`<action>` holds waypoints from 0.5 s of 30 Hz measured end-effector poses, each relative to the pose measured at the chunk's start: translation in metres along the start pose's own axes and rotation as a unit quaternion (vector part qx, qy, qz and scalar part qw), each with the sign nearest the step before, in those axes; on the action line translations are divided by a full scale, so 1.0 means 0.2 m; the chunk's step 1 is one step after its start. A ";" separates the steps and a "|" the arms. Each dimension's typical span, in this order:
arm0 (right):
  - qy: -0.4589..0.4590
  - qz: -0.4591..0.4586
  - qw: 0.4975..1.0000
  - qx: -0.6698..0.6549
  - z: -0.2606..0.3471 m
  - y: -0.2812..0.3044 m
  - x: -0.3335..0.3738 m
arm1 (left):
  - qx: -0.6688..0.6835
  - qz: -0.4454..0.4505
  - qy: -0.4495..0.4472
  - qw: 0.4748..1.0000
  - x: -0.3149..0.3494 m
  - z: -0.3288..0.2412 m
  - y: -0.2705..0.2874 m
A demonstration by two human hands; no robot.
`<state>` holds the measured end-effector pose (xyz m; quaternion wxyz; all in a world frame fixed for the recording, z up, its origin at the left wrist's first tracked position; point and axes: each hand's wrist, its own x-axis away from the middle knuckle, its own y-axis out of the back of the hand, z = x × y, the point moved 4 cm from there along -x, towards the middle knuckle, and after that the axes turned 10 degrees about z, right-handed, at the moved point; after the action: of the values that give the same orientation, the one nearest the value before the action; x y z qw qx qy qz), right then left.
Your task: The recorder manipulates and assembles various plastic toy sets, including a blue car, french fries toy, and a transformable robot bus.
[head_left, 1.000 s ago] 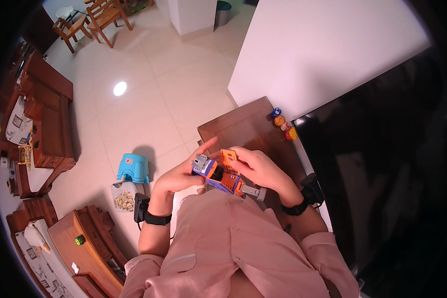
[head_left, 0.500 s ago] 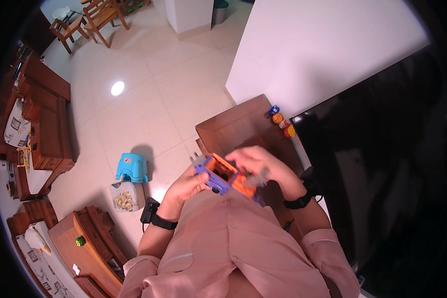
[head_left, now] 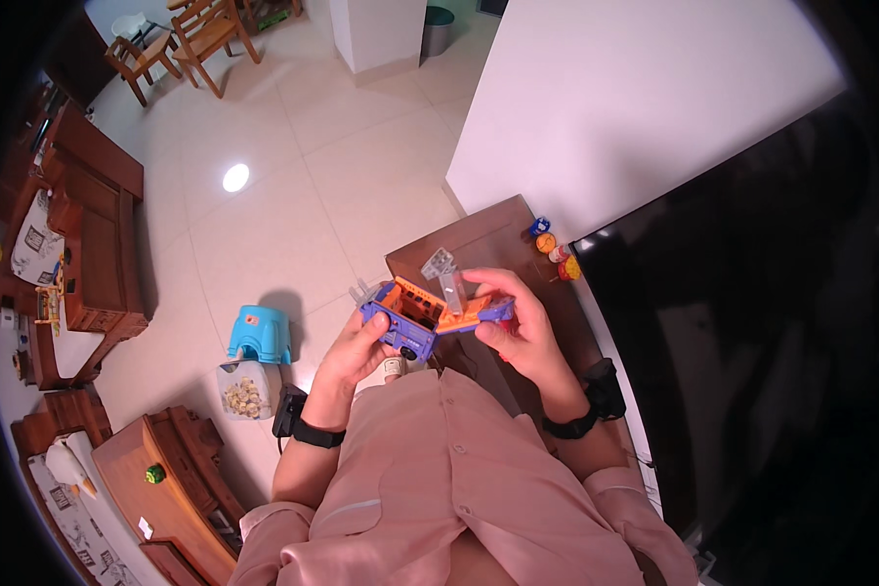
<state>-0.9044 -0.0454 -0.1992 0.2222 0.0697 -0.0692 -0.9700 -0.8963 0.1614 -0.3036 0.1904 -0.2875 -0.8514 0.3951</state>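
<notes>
A purple and orange toy truck (head_left: pixel 407 332) is held up in front of my shirt, its hollow orange inside facing up. My left hand (head_left: pixel 355 349) grips the purple left end, thumb on the near side, close to a black wheel. Clear grey prongs stick out beyond that end. On the right, an orange and purple section (head_left: pixel 471 318) angles away from the body, pinched between the thumb and fingers of my right hand (head_left: pixel 520 330). A clear grey piece (head_left: pixel 447 277) rises from this section beside my right fingertips.
Beyond my hands stands a brown wooden cabinet (head_left: pixel 459 240) with several small colourful toys (head_left: pixel 546 242) along its back, beside a large black screen (head_left: pixel 752 293). On the tiled floor at left are a blue stool (head_left: pixel 260 332) and a clear box (head_left: pixel 264 380) of small pieces.
My right hand has moved from above the truck to its right section, which now angles up. The clear grey piece now stands upright, and the truck has shifted slightly left.
</notes>
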 end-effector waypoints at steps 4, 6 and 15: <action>-0.019 0.148 0.989 -0.001 0.05 0.03 -0.04 | -0.095 0.068 0.023 0.993 -0.01 -0.07 -0.08; -0.030 0.182 0.981 -0.059 0.07 0.02 -0.04 | -0.145 0.103 0.048 0.983 -0.01 -0.09 -0.15; -0.005 0.279 0.916 -0.290 0.01 -0.04 -0.04 | -0.170 0.122 0.068 0.975 0.00 -0.09 -0.21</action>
<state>-0.9010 -0.0344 -0.1968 0.4936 -0.0251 0.1969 -0.8467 -0.8996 0.1490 -0.2586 0.1465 -0.4438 -0.8498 0.2439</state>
